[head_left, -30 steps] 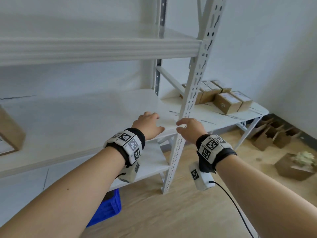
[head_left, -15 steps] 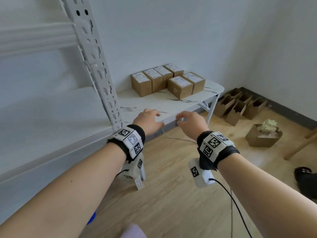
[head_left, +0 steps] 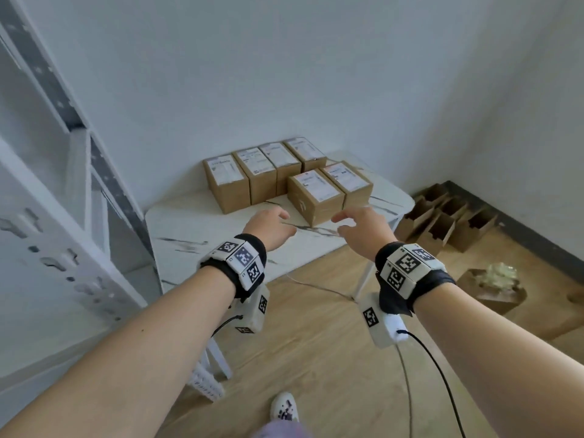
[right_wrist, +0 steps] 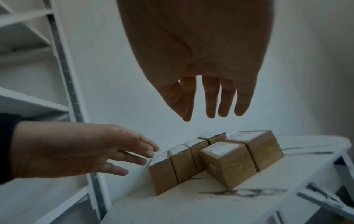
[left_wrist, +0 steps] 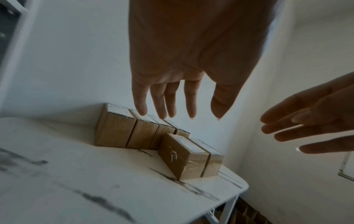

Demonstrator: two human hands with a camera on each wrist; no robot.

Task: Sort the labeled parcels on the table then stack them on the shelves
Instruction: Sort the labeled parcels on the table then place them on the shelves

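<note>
Six labeled cardboard parcels are sitting on the white marble-patterned table (head_left: 196, 235): four in a row against the wall at about 12 o'clock from the hands, and two more in front of that row toward 1 o'clock. The front parcel (head_left: 316, 197) is standing at an angle to the row, one corner pointing at the person, with its neighbour parcel (head_left: 349, 181) pressed against its far side.

The left hand (head_left: 268, 227) and the right hand (head_left: 360, 230) are both hanging in the air over the table's near edge, fingers loosely spread and holding nothing, one on each side of the front parcel but not touching it. The shelving unit (head_left: 79, 197) is standing at 9 o'clock.

The likely risk is in the grab. Because the front parcel is skewed and touching its neighbour, a squeeze from the two sides could drag the neighbour toward the table's rounded right-hand edge. The tape-wrapped sides look slick, so a light grip may slip. The labels are too blurred to read, so mis-sorting is possible.
</note>
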